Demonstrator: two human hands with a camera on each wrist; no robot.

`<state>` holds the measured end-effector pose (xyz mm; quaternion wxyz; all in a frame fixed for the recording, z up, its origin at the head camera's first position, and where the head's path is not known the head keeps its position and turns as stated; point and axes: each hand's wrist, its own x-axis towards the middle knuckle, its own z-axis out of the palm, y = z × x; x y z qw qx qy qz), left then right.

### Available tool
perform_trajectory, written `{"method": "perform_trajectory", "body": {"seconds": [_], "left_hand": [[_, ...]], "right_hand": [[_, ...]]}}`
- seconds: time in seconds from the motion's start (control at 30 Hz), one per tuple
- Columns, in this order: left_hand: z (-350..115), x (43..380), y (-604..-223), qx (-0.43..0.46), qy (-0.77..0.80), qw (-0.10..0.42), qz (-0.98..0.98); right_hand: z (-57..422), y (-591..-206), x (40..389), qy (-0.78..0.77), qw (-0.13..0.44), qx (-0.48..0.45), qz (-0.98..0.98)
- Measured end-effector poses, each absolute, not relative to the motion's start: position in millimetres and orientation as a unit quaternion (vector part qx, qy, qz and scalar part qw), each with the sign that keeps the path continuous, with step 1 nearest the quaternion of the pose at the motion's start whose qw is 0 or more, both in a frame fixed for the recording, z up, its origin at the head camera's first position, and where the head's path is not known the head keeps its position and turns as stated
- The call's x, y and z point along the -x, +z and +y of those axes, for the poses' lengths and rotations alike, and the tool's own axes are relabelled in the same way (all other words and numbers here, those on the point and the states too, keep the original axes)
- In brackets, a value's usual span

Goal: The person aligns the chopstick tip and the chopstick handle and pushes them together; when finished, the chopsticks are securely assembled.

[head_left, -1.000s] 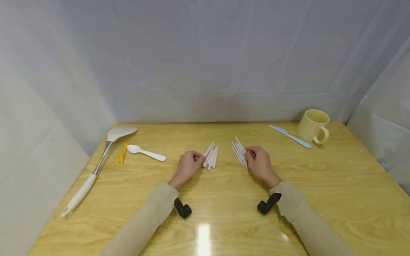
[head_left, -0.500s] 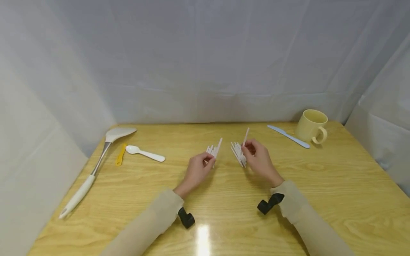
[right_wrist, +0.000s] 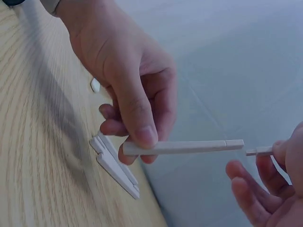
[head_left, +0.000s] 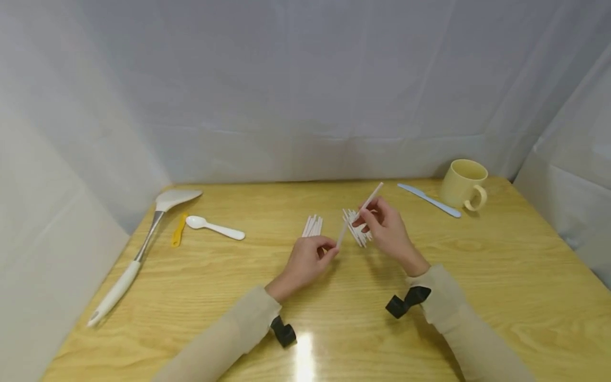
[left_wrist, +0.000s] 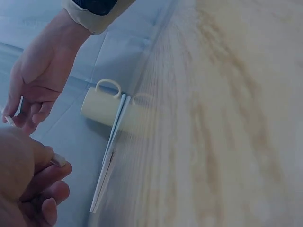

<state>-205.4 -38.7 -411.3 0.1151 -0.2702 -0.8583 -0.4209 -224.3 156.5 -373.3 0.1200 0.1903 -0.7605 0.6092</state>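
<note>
My left hand [head_left: 310,260] pinches a thin white stick [head_left: 341,233] near its lower end, above the table. My right hand [head_left: 389,228] pinches a second white stick [head_left: 372,195], which slants up toward the back. In the right wrist view the left hand's stick [right_wrist: 189,147] and the right hand's stick [right_wrist: 260,151] point end to end, with a small gap between them. Behind the left hand lies a bundle of white sticks [head_left: 312,226], partly hidden by it. Another bundle [head_left: 355,233] lies under the right hand.
On the left lie a long-handled kitchen utensil [head_left: 128,281] with a pale head, a small yellow piece [head_left: 179,232] and a white spoon [head_left: 218,229]. A light blue knife [head_left: 429,200] and a yellow mug [head_left: 460,185] are at the back right.
Each hand has raised one stick from the bundle beside it. My left hand has moved right, past its bundle, and both sticks now tilt nearly in one line.
</note>
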Motion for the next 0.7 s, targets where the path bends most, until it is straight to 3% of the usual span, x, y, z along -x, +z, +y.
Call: {"method": "perform_trajectory", "body": {"seconds": [0.7], "left_hand": [[-39.3, 203.9, -414.7, 0.278, -0.405, 0.127, -0.862]], "right_hand": [[151.7, -373.0, 223.0, 0.654, 0.098, -0.204, -0.721]]}}
